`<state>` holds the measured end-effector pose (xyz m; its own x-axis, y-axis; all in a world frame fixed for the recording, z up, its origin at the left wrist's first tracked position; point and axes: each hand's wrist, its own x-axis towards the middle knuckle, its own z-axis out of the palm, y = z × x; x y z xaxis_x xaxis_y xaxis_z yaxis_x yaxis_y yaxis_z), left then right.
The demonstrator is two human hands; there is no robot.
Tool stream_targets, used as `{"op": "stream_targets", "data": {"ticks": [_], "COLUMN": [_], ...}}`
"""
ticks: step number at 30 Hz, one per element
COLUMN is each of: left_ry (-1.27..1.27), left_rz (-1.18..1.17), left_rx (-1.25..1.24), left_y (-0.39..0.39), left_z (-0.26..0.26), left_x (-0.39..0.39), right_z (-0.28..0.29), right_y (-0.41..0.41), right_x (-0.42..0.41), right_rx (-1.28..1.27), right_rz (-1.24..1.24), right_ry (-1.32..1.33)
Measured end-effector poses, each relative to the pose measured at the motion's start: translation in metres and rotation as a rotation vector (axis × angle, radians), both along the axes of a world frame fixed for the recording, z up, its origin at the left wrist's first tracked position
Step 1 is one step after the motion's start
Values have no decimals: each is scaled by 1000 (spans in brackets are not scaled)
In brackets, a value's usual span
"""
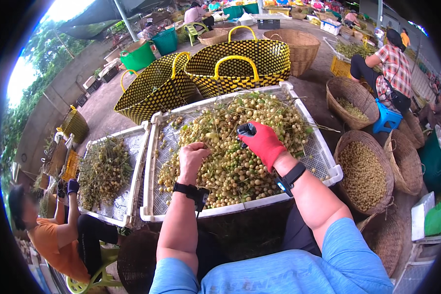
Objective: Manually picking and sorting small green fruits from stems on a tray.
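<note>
A heap of small round yellowish-tan fruits (239, 172), some green, lies before me mixed with thin stems and a few leaves. It rests on a white plastic mesh tray (316, 147). My bare left hand (193, 160) is over the heap's left part, thumb and fingertips pinched together beside thin stems. Whether a stem is between them is hard to see. My right hand (262, 143), in a red glove with black fingertips, curls over the middle of the heap. Its palm side is partly hidden, so I cannot make out what it holds.
Yellow-and-black woven baskets (239, 70) stand behind the tray. A wicker basket of loose fruits (364, 176) is at my right. At left, a person in orange (58, 242) works at another mesh tray (136, 176). A person in a checked shirt (395, 66) sits at right.
</note>
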<state>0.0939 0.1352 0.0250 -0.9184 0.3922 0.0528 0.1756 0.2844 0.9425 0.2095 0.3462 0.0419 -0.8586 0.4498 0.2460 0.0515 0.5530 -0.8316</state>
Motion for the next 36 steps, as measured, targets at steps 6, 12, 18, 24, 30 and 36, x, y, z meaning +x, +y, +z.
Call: {"op": "stream_targets", "data": {"ticks": [6, 12, 18, 24, 30, 36], "left_ry": [-164, -97, -113, -32, -243, -295], "left_rz": [0, -64, -263, -94, -57, -164], "left_rx": [401, 247, 147, 66, 316, 466], "left_y": [-5, -3, 10, -4, -15, -4], "left_z": [18, 28, 19, 15, 25, 6], "left_x": [1, 14, 20, 3, -1, -5], "right_z": [-18, -15, -7, -3, 11, -8], "right_y": [-11, -33, -36, -8, 0, -61], "right_x": [-19, -24, -25, -22, -13, -17], "right_rx": [-342, -623, -492, 11, 607, -93], "right_rz": [352, 489, 290, -64, -76, 410], "right_ry": [199, 334, 154, -20, 324, 95]}}
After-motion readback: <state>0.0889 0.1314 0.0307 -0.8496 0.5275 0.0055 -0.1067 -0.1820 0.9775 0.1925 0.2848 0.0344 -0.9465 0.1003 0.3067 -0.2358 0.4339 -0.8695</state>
